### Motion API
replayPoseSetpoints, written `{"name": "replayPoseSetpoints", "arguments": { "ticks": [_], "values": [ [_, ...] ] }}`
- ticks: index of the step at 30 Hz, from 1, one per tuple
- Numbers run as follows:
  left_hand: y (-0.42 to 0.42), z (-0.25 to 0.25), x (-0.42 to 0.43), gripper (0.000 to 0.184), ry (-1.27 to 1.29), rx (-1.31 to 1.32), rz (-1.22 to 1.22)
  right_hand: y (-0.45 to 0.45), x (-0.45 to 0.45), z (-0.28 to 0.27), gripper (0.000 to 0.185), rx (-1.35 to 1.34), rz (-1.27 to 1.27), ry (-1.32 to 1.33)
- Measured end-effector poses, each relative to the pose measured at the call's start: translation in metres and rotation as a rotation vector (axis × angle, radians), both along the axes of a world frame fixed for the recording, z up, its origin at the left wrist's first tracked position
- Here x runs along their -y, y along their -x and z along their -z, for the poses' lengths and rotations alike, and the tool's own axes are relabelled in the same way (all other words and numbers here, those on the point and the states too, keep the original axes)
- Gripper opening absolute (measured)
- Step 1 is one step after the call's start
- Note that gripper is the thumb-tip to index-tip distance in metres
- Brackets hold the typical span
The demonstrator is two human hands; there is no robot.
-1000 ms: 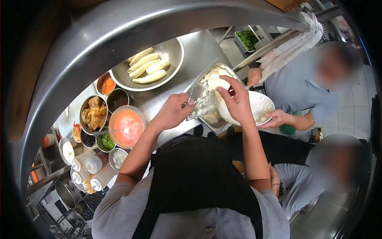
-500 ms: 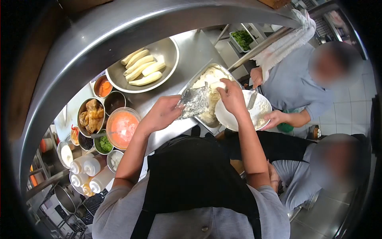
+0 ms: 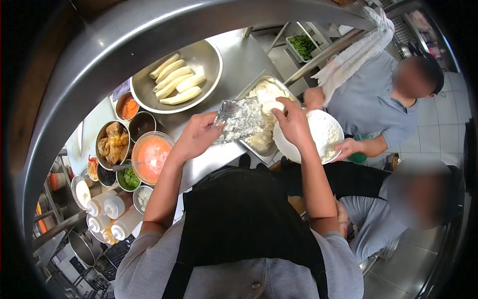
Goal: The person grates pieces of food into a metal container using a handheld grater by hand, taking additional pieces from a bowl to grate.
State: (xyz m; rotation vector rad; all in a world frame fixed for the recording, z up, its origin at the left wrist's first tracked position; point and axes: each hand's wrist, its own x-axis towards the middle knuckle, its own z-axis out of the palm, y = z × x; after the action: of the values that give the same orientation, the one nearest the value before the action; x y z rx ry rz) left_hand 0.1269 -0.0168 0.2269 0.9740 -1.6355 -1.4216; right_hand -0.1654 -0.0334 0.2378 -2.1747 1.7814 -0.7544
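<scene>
My left hand grips the left edge of a clear plastic sheet smeared with white crumbly bits. To its right, my right hand pinches a pale white lump between thumb and fingers. Both are over a metal tray of pale crumbly food. A white bowl with similar food inside sits beside my right hand, and a co-worker's hand holds its right rim.
A steel bowl of peeled bananas stands on the counter. Left of my left arm are a tub of pink-red liquid, small food containers and squeeze bottles. Two people are at the right, one near a hanging towel.
The plastic sheet has moved left with my left hand and lies flatter. The utensil seen in the white bowl half a second ago no longer shows there. My right hand still holds the lump.
</scene>
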Motion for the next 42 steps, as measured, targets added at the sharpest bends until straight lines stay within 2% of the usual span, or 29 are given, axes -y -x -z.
{"name": "replayPoseSetpoints", "arguments": {
  "ticks": [2,4,6,8,10,12,14,16,20,22,28,30,33,39,42],
  "values": [
    [-0.002,-0.001,-0.001,0.022,-0.054,-0.015,-0.008,-0.002,-0.001,-0.017,0.034,0.146,0.088,-0.185],
    [-0.002,-0.003,-0.002,0.022,-0.059,-0.022,0.015,-0.008,-0.003,-0.023,0.034,0.192,0.090,-0.178],
    [-0.003,-0.002,-0.001,0.022,-0.054,-0.025,0.041,-0.012,-0.002,-0.017,0.034,0.267,-0.028,-0.148],
    [-0.004,0.001,-0.001,0.022,-0.061,-0.029,0.025,-0.003,0.004,0.002,0.035,0.171,-0.014,-0.201],
    [-0.007,0.007,-0.002,0.022,-0.084,-0.041,0.041,0.012,0.010,0.024,0.036,-0.058,0.036,-0.143],
    [-0.013,0.015,0.000,0.022,-0.108,-0.050,0.044,0.014,0.012,0.017,0.036,-0.036,0.077,-0.147],
    [-0.014,0.025,-0.002,0.021,-0.119,0.011,0.040,0.009,0.009,0.001,0.036,0.148,0.108,-0.107],
    [-0.015,0.021,-0.001,0.021,-0.122,0.034,0.057,0.006,0.015,0.001,0.036,0.204,0.080,-0.073],
    [-0.016,0.018,-0.002,0.020,-0.168,-0.022,0.034,0.009,0.022,0.024,0.034,0.036,0.005,-0.188],
    [-0.016,0.018,-0.004,0.018,-0.150,-0.047,-0.005,0.009,0.021,0.030,0.033,-0.225,0.021,-0.002],
    [-0.023,0.021,-0.002,0.016,-0.088,-0.058,-0.072,0.006,0.015,-0.028,0.033,-0.067,0.061,-0.013],
    [-0.027,0.024,0.000,0.016,-0.065,-0.038,-0.066,0.005,0.014,-0.041,0.034,0.044,0.069,-0.097],
    [-0.024,0.017,-0.001,0.018,-0.097,-0.100,-0.105,0.001,0.009,-0.062,0.035,0.043,0.079,-0.132],
    [-0.027,0.025,0.004,0.022,-0.100,0.001,-0.063,0.004,-0.005,-0.057,0.035,0.134,0.100,-0.110],
    [-0.024,0.015,0.001,0.023,-0.153,-0.055,-0.054,0.008,-0.008,-0.044,0.036,0.231,0.142,-0.200]
  ]
}}
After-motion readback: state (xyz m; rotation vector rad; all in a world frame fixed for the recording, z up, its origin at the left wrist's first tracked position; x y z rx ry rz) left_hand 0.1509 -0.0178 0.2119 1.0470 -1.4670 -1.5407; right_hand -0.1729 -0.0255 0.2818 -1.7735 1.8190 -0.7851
